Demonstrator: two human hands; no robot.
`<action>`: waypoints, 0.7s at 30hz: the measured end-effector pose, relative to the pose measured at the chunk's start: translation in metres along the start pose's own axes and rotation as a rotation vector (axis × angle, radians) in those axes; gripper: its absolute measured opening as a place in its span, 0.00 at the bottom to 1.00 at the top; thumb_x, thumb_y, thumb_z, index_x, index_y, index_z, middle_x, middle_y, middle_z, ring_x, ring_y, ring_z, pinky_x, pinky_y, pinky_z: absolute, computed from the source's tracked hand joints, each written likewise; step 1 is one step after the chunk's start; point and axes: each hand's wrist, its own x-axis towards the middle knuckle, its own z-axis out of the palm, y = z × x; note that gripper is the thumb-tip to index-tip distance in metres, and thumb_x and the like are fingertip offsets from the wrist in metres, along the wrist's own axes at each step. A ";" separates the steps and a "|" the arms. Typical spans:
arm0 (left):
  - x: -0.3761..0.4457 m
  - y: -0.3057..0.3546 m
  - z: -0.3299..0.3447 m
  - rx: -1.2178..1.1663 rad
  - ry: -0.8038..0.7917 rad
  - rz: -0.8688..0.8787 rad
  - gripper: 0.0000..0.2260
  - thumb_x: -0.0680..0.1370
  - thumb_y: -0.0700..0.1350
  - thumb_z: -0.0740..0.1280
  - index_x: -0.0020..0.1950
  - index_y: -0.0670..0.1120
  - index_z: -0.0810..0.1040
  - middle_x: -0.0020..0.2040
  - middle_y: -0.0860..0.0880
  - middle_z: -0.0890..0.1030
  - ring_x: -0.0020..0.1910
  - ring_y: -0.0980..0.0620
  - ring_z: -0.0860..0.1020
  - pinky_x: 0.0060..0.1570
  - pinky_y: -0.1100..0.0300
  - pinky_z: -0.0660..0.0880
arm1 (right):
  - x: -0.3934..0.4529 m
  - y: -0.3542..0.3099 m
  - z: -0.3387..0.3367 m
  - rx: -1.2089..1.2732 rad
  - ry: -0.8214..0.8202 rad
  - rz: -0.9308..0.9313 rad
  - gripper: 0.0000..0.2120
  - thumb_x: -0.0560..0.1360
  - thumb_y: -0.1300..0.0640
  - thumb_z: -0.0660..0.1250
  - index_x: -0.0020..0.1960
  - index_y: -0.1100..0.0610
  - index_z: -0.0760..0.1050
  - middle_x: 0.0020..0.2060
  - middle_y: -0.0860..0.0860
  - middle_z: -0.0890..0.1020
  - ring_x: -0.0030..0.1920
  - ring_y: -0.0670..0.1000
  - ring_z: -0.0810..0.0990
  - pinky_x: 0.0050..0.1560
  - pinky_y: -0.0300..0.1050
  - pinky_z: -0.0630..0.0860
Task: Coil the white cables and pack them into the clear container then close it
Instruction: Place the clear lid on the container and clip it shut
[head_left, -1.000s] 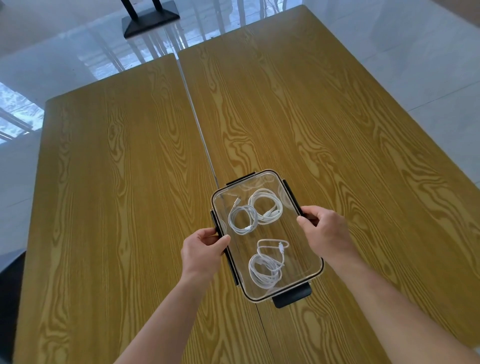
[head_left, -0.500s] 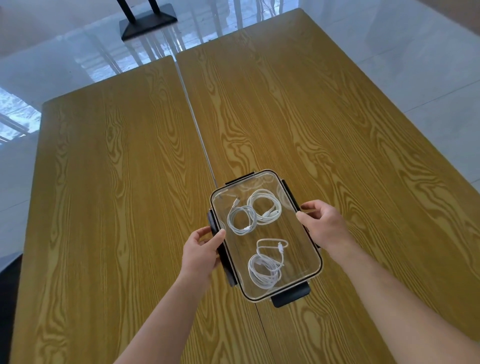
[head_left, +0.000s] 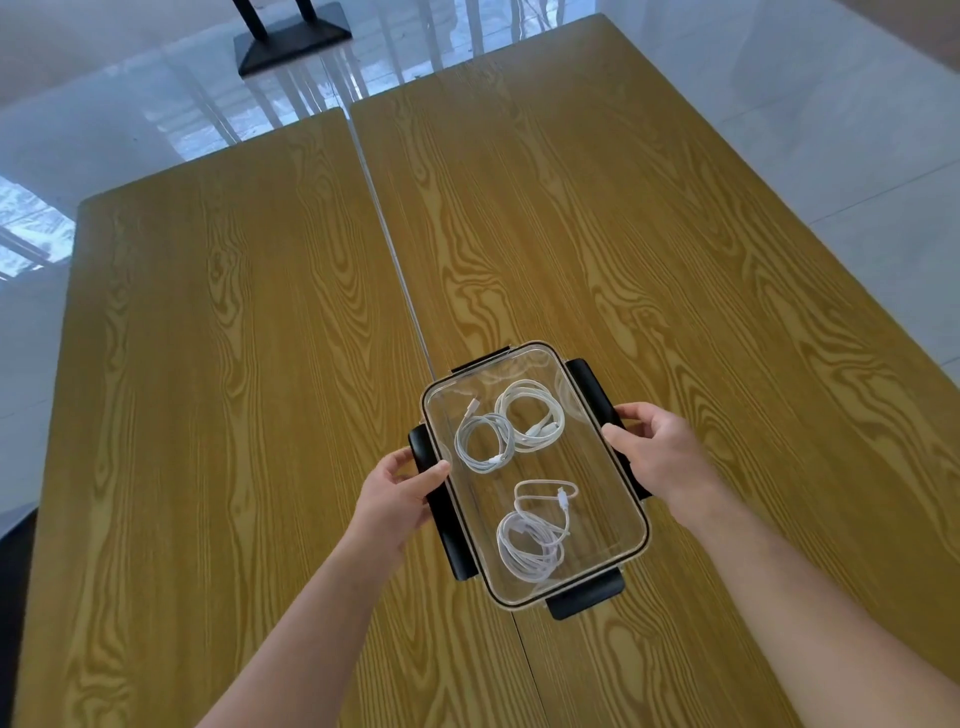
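Near the front edge of the 2 yellow wood-grain tables (head_left: 649, 234), astride the seam where they met, sat the clear rectangular plastic container (head_left: 537, 470) with its transparent lid already laid on top. Through the lid 3 coiled white cables (head_left: 530, 543) could be seen: 2 overlapping toward the far end and 1 looser coil toward the near end. None lay out on the tables, so coiling and packing looked finished.

What remained, by my reading, was the latching. The left hand (head_left: 397, 496) was curled round the long black side clasp (head_left: 441, 499) on the left, thumb over its top and fingers behind it. The right hand (head_left: 657, 454) gripped the matching right black clasp (head_left: 592, 395), fingers hooked over its outer face. Both flaps stood splayed outward, apparently not yet snapped down. A short black clasp at the near end (head_left: 584, 592) also stuck out, seemingly unfastened, while the far end clasp (head_left: 480, 358) was too little visible to judge.

Beyond the tables, a black stand base (head_left: 293, 44) stood on the glossy floor.
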 end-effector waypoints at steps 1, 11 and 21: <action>0.002 0.004 -0.003 0.050 0.008 0.040 0.23 0.74 0.42 0.75 0.67 0.48 0.72 0.57 0.43 0.82 0.51 0.46 0.84 0.53 0.50 0.81 | -0.003 0.004 -0.001 -0.014 0.005 0.000 0.09 0.78 0.52 0.68 0.58 0.47 0.76 0.46 0.47 0.82 0.46 0.47 0.80 0.44 0.42 0.77; 0.038 0.081 0.024 0.603 -0.012 0.419 0.17 0.80 0.53 0.66 0.67 0.48 0.76 0.54 0.53 0.81 0.54 0.54 0.79 0.48 0.62 0.74 | -0.064 0.064 -0.005 0.232 0.024 0.178 0.11 0.80 0.49 0.65 0.59 0.51 0.78 0.47 0.48 0.83 0.49 0.49 0.81 0.59 0.52 0.79; 0.067 0.101 0.054 0.743 -0.183 0.352 0.14 0.82 0.52 0.64 0.62 0.47 0.80 0.52 0.49 0.84 0.53 0.52 0.82 0.42 0.62 0.74 | -0.103 0.084 0.018 0.594 -0.074 0.338 0.13 0.73 0.60 0.73 0.55 0.62 0.76 0.41 0.56 0.84 0.41 0.53 0.83 0.52 0.55 0.82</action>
